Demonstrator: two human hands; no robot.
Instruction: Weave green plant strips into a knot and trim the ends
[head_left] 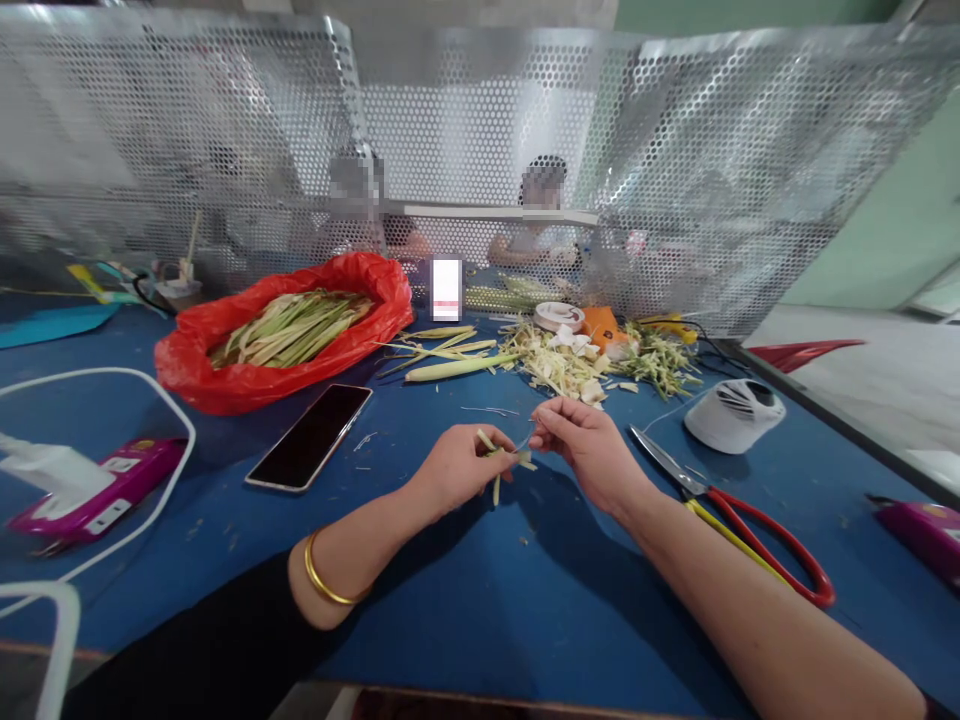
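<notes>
My left hand (471, 466) is closed in a pinch on a small bundle of pale green plant strips (496, 488), whose ends poke out above and below the fingers. Close beside it, my right hand (574, 436) pinches a thin whitish thread (523, 443) that runs across to the bundle. The fingers hide just how the thread meets the strips. Right of my right hand lie red-handled scissors (765, 540), blades pointing away from me. Behind them stands a white spool of thread (733, 418), with a loose strand trailing toward the scissors.
A red plastic bag (176, 365) holds long green leaf strips (300, 325). A black phone (311, 440) lies in front of it. Leaf scraps (559, 365) and a tape roll (559, 316) sit at the back. Purple power strips (112, 490) flank the table; perforated metal panels (480, 120) stand behind.
</notes>
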